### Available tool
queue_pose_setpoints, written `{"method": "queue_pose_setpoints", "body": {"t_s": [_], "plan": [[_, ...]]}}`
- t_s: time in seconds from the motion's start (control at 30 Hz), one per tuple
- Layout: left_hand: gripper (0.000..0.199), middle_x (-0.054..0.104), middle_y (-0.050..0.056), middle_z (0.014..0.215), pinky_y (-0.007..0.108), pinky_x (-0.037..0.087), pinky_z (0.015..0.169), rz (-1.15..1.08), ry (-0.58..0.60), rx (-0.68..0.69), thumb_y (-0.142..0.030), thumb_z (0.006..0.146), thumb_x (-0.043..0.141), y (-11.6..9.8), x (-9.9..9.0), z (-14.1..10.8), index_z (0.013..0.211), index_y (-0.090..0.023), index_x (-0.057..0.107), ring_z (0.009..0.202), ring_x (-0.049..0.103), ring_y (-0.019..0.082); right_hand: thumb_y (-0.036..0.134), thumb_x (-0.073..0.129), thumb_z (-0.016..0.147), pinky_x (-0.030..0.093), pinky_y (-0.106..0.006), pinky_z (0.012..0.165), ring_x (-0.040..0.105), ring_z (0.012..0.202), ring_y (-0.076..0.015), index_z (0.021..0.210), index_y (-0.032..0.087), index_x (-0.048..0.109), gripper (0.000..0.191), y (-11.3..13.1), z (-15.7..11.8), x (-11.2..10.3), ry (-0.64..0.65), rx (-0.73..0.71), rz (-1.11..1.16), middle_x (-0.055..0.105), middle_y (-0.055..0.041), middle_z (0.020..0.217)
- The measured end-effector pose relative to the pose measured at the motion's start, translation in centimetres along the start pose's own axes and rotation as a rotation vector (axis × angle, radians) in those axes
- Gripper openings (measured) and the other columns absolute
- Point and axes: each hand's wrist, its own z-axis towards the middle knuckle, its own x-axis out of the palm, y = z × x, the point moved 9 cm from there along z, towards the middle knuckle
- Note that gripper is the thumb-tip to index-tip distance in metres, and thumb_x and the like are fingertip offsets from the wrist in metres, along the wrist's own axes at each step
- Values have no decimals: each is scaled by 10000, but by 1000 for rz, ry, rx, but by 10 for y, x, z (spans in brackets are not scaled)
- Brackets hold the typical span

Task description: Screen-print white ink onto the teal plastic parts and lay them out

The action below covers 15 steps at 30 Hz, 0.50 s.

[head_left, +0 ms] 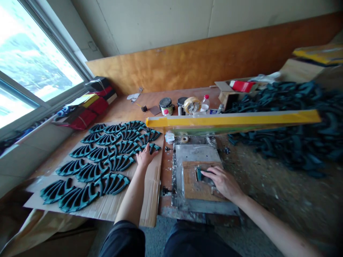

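Rows of dark green fan-shaped parts [80, 196] lie on a cardboard sheet [150, 192] at the left. Over the right end of these rows is my left hand [145, 156], its fingers spread; it touches or hovers just above a green part, I cannot tell which. My right hand [221, 180] has its fingers closed on a small green part [199, 174] on a brown board [190, 189]. That board rests on a grey metal plate [197, 152] of a fixture. The fingers partly hide the part.
A yellow-edged bar [233, 119] spans above the fixture. Behind it stand jars [165, 104], a tape roll [192, 105] and a red-capped bottle [205, 102]. A large pile of dark green parts [292, 142] lies right. Red boxes [83, 119] line the window side.
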Motion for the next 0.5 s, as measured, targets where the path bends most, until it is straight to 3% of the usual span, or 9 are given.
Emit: {"method": "queue_pose_setpoints", "body": {"t_s": [0.13, 0.23, 0.33, 0.4, 0.5], "plan": [[608, 676, 146, 1164, 344, 466, 873, -542, -168, 109, -535, 870, 501, -40, -70, -23, 1363, -186, 440, 1048, 642, 253, 8, 425, 816, 504, -370, 899, 559, 1051, -225, 1175, 263, 663, 500, 5, 4, -3, 15, -32, -45, 622, -74, 1142], [446, 713, 46, 824, 257, 496, 725, -1030, -298, 240, -575, 893, 421, -77, -138, -46, 1062, -201, 594, 770, 668, 163, 105, 485, 871, 474, -417, 941, 534, 1125, -247, 1186, 263, 654, 391, 9, 12, -5, -8, -39, -45, 592, -83, 1232], [517, 533, -28, 507, 215, 450, 529, -1291, -320, 319, -614, 904, 324, -110, -188, -71, 699, -191, 538, 462, 510, 106, 291, 526, 919, 367, -476, 1057, 403, 1306, -257, 1374, 242, 480, 460, 29, 21, 4, 4, -153, 0, 467, -85, 1417], [568, 445, -35, 440, 214, 416, 481, -1310, -306, 302, -616, 905, 304, -121, -202, -87, 560, -196, 468, 417, 447, 97, 409, 547, 907, 300, -518, 1094, 348, 1350, -262, 1417, 213, 413, 562, 44, 19, 15, 60, -262, 34, 432, -98, 1445], [612, 547, -3, 523, 219, 422, 512, -1297, -211, 244, -609, 911, 289, -114, -191, -113, 625, -165, 598, 483, 497, 107, 469, 541, 898, 297, -515, 1094, 438, 1291, -250, 1242, 227, 606, 425, 35, 5, 11, 75, -293, 116, 609, -72, 1267]]}}
